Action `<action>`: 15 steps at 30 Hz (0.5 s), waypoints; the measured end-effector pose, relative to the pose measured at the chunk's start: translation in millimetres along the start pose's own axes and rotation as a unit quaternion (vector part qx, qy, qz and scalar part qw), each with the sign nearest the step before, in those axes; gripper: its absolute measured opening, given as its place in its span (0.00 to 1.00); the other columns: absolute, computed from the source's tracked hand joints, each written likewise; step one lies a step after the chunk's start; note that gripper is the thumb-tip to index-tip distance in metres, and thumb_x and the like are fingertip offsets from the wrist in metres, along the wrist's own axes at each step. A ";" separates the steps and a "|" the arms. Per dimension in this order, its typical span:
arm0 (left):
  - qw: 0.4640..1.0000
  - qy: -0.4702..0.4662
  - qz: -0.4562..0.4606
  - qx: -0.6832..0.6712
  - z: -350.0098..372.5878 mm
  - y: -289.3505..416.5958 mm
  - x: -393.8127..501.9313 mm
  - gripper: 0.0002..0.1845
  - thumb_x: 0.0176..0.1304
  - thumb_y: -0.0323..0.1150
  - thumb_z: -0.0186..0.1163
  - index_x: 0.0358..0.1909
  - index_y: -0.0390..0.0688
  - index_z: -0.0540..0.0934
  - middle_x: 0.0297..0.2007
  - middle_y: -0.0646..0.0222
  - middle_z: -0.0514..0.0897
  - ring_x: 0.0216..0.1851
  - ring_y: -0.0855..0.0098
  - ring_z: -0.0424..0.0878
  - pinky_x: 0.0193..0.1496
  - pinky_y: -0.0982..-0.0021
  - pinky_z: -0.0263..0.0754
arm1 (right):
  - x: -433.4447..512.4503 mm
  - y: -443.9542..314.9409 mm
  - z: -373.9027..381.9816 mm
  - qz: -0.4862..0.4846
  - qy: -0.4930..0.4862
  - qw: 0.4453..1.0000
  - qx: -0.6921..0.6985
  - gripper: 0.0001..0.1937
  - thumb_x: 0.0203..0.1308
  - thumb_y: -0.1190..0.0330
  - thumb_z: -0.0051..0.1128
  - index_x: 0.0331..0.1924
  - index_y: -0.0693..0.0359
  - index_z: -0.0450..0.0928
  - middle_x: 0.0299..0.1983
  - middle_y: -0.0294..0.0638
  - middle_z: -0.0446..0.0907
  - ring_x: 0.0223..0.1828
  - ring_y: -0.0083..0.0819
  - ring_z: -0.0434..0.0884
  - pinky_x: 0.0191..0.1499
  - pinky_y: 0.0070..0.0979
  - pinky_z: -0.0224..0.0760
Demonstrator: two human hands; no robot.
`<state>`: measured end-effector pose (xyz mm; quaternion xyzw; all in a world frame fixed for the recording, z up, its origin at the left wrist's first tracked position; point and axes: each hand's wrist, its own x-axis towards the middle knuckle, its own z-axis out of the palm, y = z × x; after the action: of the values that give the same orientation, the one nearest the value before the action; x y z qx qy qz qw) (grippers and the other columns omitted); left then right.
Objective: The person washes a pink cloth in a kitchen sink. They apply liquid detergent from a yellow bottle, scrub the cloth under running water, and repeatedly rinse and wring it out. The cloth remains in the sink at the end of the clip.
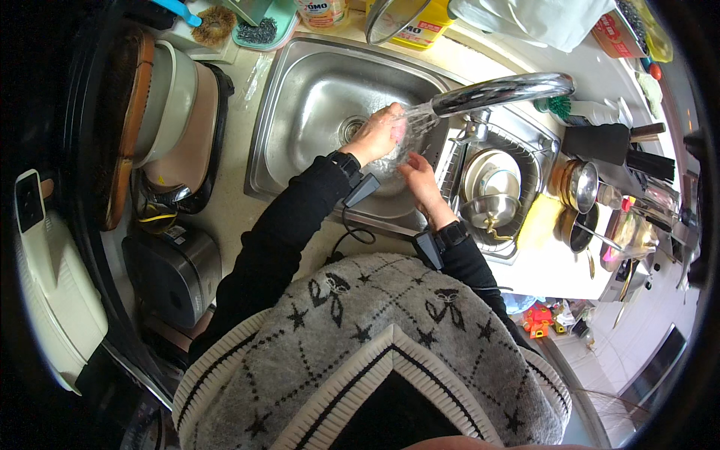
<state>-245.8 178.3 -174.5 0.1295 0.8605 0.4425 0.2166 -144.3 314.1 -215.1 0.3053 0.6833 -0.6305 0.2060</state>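
Note:
Water runs from the chrome faucet [500,93] into the stainless steel sink basin [304,95]. My left hand [378,135] is under the stream near the drain [351,129], its fingers bent; whether it holds anything is hidden by the splashing water. Lower and to its right, my right hand [423,183] is over the basin beside the falling water, fingers slightly apart, with nothing visible in it. Both wrists wear black straps with small grey devices, and a cable hangs from the left one.
Right of the basin, a wire dish rack [526,163] holds plates and a metal bowl [489,211]. A yellow cloth [540,222] and a knife block [596,146] are further right. Stacked basins [174,107] stand at left. Detergent containers [323,12] line the back.

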 end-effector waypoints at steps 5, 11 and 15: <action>0.996 0.061 0.061 -0.001 -7.2 3.1 -1.3 0.29 0.45 0.19 0.57 0.54 0.40 0.65 0.43 0.49 0.76 0.46 0.50 0.75 0.49 0.62 0.71 | -1.8 -9.4 -21.9 0.015 0.007 0.994 0.107 0.11 0.55 0.73 0.51 0.43 0.64 0.71 0.38 0.39 0.76 0.40 0.26 0.74 0.41 0.23 0.69; 0.981 0.118 0.151 -0.001 -11.9 14.0 -4.9 0.24 0.44 0.18 0.49 0.47 0.40 0.75 0.44 0.55 0.77 0.47 0.53 0.75 0.51 0.65 0.70 | -17.8 -43.3 -33.3 0.093 -0.025 0.962 0.256 0.13 0.61 0.65 0.46 0.47 0.62 0.67 0.44 0.43 0.71 0.45 0.34 0.73 0.44 0.37 0.74; 0.978 0.121 0.161 -0.046 -12.6 19.4 -14.5 0.16 0.43 0.18 0.51 0.37 0.37 0.78 0.42 0.56 0.77 0.46 0.54 0.75 0.51 0.64 0.70 | 0.2 -59.6 -6.5 0.139 -0.144 0.893 0.403 0.23 0.65 0.51 0.38 0.53 0.62 0.63 0.49 0.48 0.71 0.51 0.41 0.72 0.46 0.43 0.73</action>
<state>-238.6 174.6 -148.4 0.2020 0.8271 0.5228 0.0429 -184.2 319.4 -170.6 0.3600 0.2843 -0.8537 0.2466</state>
